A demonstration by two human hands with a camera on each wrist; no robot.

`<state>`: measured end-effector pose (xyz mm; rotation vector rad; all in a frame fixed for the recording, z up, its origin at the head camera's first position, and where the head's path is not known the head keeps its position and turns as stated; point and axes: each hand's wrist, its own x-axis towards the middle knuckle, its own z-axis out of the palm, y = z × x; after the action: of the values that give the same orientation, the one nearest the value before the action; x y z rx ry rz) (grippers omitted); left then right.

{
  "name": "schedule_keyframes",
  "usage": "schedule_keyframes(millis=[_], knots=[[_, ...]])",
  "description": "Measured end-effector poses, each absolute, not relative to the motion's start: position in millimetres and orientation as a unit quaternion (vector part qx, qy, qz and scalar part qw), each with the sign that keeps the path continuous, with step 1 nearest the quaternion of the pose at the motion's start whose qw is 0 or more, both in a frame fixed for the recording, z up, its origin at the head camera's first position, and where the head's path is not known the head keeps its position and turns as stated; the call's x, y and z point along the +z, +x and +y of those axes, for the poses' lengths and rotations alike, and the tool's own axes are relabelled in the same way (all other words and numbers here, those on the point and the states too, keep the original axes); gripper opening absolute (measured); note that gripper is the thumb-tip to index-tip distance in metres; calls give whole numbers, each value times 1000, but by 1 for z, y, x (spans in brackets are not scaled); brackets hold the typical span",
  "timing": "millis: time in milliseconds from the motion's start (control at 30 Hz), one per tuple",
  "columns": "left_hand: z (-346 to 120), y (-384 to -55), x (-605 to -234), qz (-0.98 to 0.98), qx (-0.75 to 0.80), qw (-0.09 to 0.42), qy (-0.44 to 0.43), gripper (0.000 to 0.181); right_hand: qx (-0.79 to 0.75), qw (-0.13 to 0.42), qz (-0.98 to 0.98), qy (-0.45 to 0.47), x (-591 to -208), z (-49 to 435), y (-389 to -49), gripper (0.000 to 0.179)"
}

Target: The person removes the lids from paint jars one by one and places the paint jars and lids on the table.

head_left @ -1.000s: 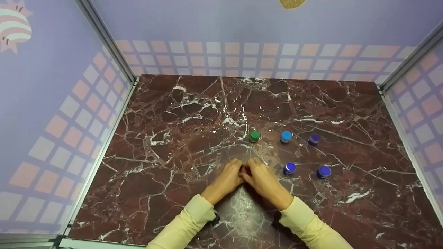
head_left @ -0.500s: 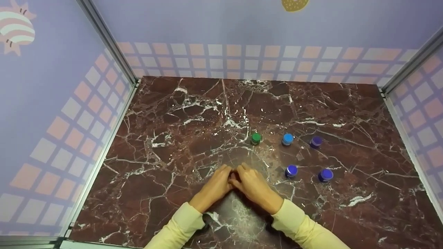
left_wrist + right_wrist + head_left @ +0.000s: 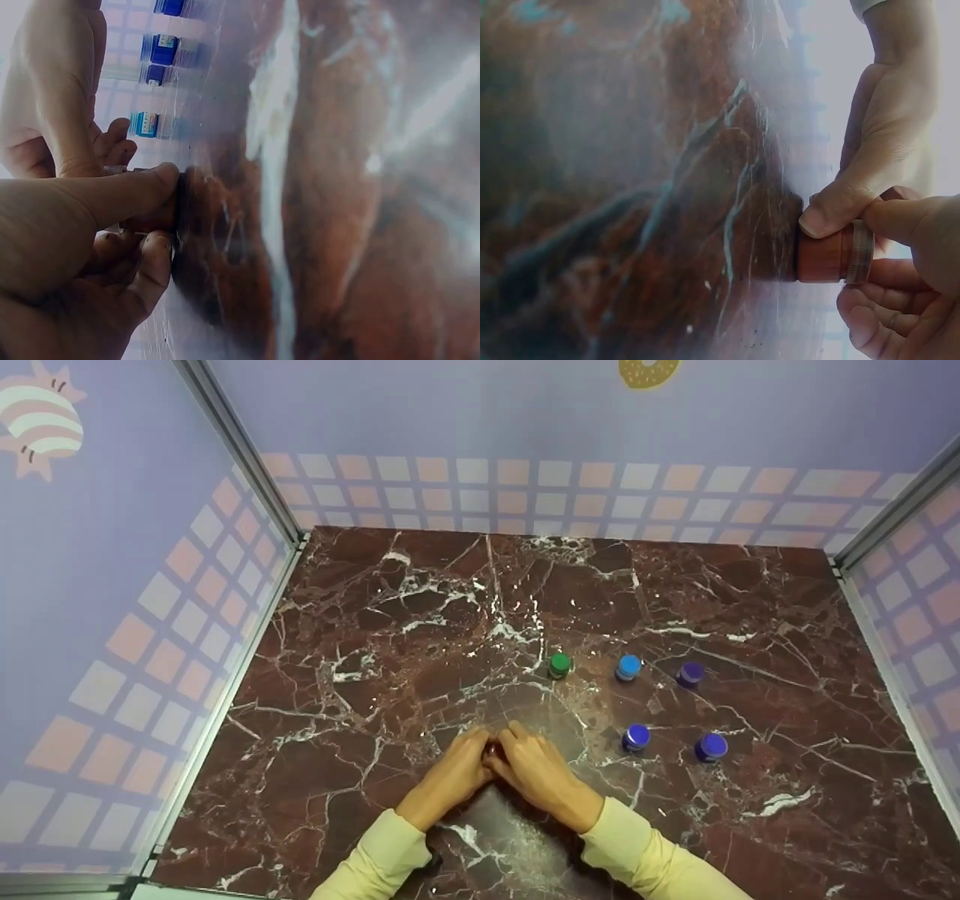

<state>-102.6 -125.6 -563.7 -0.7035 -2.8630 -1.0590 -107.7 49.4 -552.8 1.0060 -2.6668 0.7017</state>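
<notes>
Both hands meet at the near middle of the table around a small reddish-brown jar point(image 3: 821, 259), mostly hidden by the fingers in the head view. It stands upright on the tabletop and has a clear lid point(image 3: 862, 251). My left hand point(image 3: 454, 772) grips the jar's body, its thumb low on the side near the table. My right hand point(image 3: 536, 772) pinches the lid from above, thumb on one side and curled fingers on the other. In the left wrist view, the left thumb and fingers cover much of the jar.
Several small jars stand right of the hands: green point(image 3: 559, 665), light blue point(image 3: 628, 667) and purple point(image 3: 690, 674) behind, blue point(image 3: 637, 737) and another blue jar point(image 3: 712, 747) nearer. Patterned panels point(image 3: 517, 427) enclose the marble-look table point(image 3: 405, 660) at back and sides.
Both hands have shifted a little left together, keeping hold of the reddish-brown jar. The other jars keep their places on the table; the head view has tilted slightly.
</notes>
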Motion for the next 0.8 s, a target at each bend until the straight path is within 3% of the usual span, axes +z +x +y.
schedule_keyframes(millis=[600, 800], knots=[[-128, -108, -563, -910, -341, -15, -236, 27, 254, 34, -871, 420, -544, 57, -117, 19], [-130, -109, -561, -900, -362, -29, -240, 40, 251, 30, -837, 485, -543, 63, -126, 24]])
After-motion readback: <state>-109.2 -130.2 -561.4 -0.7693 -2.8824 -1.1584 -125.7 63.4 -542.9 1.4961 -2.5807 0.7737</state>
